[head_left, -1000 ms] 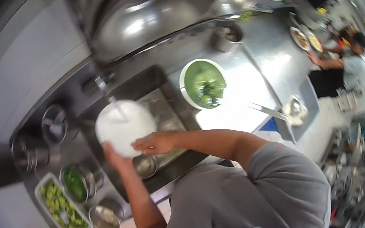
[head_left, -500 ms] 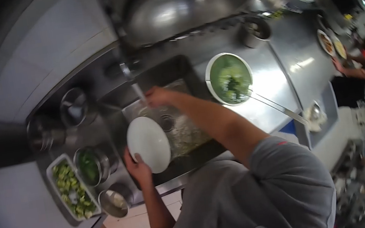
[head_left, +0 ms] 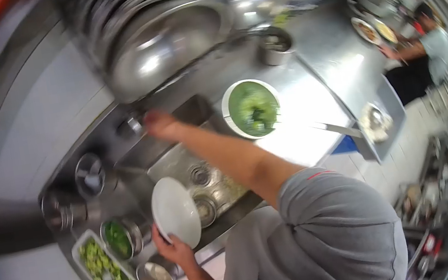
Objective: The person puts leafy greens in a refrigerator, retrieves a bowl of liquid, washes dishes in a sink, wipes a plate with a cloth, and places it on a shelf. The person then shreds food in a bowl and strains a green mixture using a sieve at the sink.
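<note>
A white oval dish (head_left: 175,212) is tilted over the left part of the metal sink (head_left: 202,111). My left hand (head_left: 173,250) grips its lower edge, fingers wrapped round the rim. Beyond the dish, my right hand (head_left: 161,125) is at the faucet (head_left: 132,125) at the back of the sink; its fingers are blurred, so its grip cannot be made out. A round drain (head_left: 201,174) shows in the sink floor. Right of the sink stands a white-rimmed bowl (head_left: 254,108) of green liquid with leafy pieces.
On the left are a tray of chopped greens (head_left: 104,270), a pot of green food (head_left: 118,239) and a small metal bowl (head_left: 155,277). Large metal bowls (head_left: 162,44) line the back. A grey bin (head_left: 383,126) and a co-worker (head_left: 426,49) are at the right.
The view has shifted and turned. My right hand has moved back from over the sink to the faucet. The dish stays in my left hand, and the sink floor shows more clearly.
</note>
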A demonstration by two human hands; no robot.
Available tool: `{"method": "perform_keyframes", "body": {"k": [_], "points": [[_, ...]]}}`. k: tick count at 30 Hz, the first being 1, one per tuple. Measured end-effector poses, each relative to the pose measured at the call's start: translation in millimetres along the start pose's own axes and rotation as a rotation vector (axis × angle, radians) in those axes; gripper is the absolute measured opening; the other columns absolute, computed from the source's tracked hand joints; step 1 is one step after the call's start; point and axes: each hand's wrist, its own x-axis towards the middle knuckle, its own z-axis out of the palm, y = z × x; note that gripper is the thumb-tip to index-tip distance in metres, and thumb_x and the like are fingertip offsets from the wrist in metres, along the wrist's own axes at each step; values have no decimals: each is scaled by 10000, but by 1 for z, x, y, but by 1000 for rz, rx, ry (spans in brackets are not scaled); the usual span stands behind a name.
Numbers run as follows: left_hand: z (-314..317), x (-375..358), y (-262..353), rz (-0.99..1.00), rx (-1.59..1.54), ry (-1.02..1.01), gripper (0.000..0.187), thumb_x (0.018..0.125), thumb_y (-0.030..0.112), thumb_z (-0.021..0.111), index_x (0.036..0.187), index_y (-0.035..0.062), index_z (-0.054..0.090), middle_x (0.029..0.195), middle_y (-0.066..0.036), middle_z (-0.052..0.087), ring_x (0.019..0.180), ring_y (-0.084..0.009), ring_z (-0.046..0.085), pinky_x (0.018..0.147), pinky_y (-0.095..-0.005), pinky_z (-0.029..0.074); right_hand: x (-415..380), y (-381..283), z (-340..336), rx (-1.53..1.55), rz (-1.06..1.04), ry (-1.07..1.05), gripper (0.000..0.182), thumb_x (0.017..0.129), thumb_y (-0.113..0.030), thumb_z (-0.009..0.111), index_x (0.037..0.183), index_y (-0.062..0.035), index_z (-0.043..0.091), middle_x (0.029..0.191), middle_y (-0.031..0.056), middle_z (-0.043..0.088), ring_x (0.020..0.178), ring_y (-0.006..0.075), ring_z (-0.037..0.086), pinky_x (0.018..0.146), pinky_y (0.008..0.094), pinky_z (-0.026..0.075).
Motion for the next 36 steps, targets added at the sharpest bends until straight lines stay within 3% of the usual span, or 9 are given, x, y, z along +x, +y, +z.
{"method": "perform_keyframes", "body": {"k": [2, 5, 10, 13, 19, 21, 33, 35, 36], "points": [[-2, 3, 10, 19, -12, -87, 550, 887, -75, 512, 1435, -64, 556, 1412, -224, 623, 1307, -331, 590, 1174, -428, 399, -85, -14, -47, 80, 228, -281, 342, 844, -172, 660, 1161, -46, 684, 1121, 209, 732, 992, 382, 724, 892, 502, 582], [-7, 11, 24, 177, -77, -290, 521, 896, -6, 538, 1413, -55, 585, 1409, -228, 625, 1273, -374, 600, 1139, -471, 429, -224, 13, -67, -137, -36, -386, 685, 759, -188, 768, 1411, -34, 624, 1216, 279, 710, 1128, 423, 702, 953, 477, 571], [-11, 26, 100, 803, 49, -799, 395, 949, 28, 517, 1310, -65, 650, 1285, -247, 679, 1134, -432, 648, 1032, -507, 487, -311, -29, -165, 143, 281, -601, 528, 821, -256, 789, 1299, -53, 692, 1247, 199, 721, 1171, 413, 670, 998, 476, 538], [-9, 3, 148, 1099, 91, -908, 474, 833, -1, 556, 1292, -72, 652, 1245, -255, 699, 1156, -467, 642, 996, -500, 517, -359, -30, -175, 153, -92, -65, 239, 835, -198, 740, 1055, -111, 777, 1054, 184, 750, 1041, 409, 700, 904, 515, 544], [-19, -25, 142, 967, 452, -786, 537, 845, -73, 518, 1358, -14, 667, 1276, -273, 701, 1144, -475, 670, 977, -544, 533, -426, -48, -207, -154, -54, 109, 166, 773, -142, 741, 924, -77, 715, 933, 160, 734, 916, 424, 695, 814, 525, 554], [-24, -36, 146, 1261, 336, -759, 562, 816, -97, 479, 1348, -52, 658, 1273, -287, 697, 1138, -487, 670, 996, -543, 537, -456, -66, -225, -49, -160, 244, 198, 772, -134, 755, 957, -79, 709, 986, 151, 731, 960, 416, 690, 812, 516, 554], [100, -334, 237, 1515, -129, -997, 434, 949, 111, 665, 1346, -63, 655, 1296, -316, 682, 1114, -483, 685, 995, -531, 559, -824, -108, -421, -358, 359, 744, 139, 801, -118, 721, 940, -126, 731, 951, 107, 726, 956, 373, 697, 794, 500, 553], [132, -395, 232, 1237, -214, -1156, 476, 839, -23, 529, 1296, -74, 652, 1236, -265, 703, 1151, -468, 654, 1036, -504, 503, -894, -121, -448, -409, 450, 801, 103, 819, -129, 728, 922, -131, 736, 953, 94, 728, 957, 363, 695, 796, 494, 553], [141, -430, 241, 1189, -313, -1245, 390, 940, 7, 536, 1305, -73, 649, 1244, -252, 703, 1161, -434, 665, 1049, -485, 498, -928, -137, -464, -429, 514, 872, 82, 831, -135, 729, 911, -126, 739, 949, 98, 728, 941, 364, 696, 794, 492, 552]]}}
